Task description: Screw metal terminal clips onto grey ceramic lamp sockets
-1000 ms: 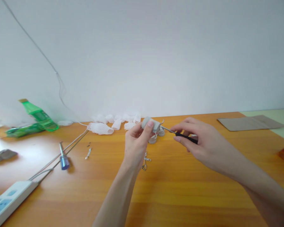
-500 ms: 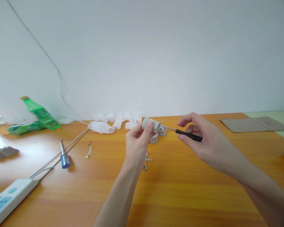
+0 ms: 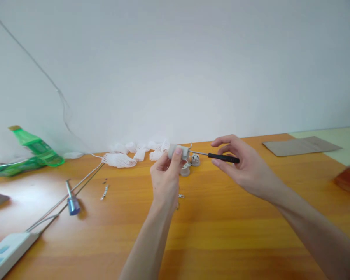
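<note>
Two hands of yours are at work on one small piece: your left hand pinches the grey cylinder between thumb and fingers, up above the wooden table, a little right of the middle of the view. Your right hand has a loose hold on the black-handled screwdriver, index finger lifted off, the handle's back end against the hand; how firmly the hidden fingers press, you cannot tell from here. The hands are apart, bridged by the shaft, whose tip meets the cylinder's right end, where a thin wire-like bit sticks up. Whether it sits in a screw is too small to tell.

The step in hand looks like screwdriver work at that end. As a judgement, your next move calls for a steady left pinch, the shaft kept in line, and the right fingers closed evenly on the handle before any turning.

Mind the edges: the back one meets the wall just beyond your hands, with white netting along it. Two round grey parts stand close behind and below the shaft, so a dropped tip could knock them. Small metal pieces lie beside your left wrist. Your widest room is toward you, between your forearms, and rightward, short of the brown sheet
</note>
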Demonstrator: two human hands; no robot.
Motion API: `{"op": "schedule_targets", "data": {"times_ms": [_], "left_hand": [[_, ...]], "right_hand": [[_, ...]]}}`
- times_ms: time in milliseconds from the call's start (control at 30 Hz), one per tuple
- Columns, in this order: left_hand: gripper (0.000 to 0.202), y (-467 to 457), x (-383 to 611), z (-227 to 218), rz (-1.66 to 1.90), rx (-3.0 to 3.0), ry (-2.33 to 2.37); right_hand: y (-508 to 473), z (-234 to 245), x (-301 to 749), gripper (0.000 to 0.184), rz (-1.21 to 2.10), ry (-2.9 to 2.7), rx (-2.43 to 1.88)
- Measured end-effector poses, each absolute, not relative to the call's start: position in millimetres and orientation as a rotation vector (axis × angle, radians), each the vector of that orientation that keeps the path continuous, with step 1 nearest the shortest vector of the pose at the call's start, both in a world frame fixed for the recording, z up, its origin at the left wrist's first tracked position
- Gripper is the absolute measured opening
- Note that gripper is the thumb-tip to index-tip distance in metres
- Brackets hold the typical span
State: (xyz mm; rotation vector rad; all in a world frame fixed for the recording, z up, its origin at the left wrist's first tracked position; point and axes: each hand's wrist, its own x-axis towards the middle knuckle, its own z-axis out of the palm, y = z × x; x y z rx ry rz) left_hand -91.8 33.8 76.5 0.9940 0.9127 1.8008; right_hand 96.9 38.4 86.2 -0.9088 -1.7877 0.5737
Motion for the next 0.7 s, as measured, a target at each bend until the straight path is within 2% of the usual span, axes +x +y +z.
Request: {"op": "schedule_targets", "data": {"times_ms": [233, 467, 633, 700], "left_hand": [[0.026, 33, -87, 72, 1.794, 0.958, 0.94], [0.025, 35, -84, 65, 1.778, 0.845, 0.871], [0.022, 35, -83, 63, 1.776, 0.786, 0.822], [0.022, 35, -82, 64, 1.779, 0.801, 0.804]], "right_hand": [[43, 83, 98, 0.012, 0.702, -1.594, -0.892], [43, 82, 98, 0.022, 0.725, -1.703, -0.845], [43, 81, 99, 0.015, 0.694, -1.643, -0.917], [43, 79, 98, 0.02, 0.692, -1.656, -0.99]]}}
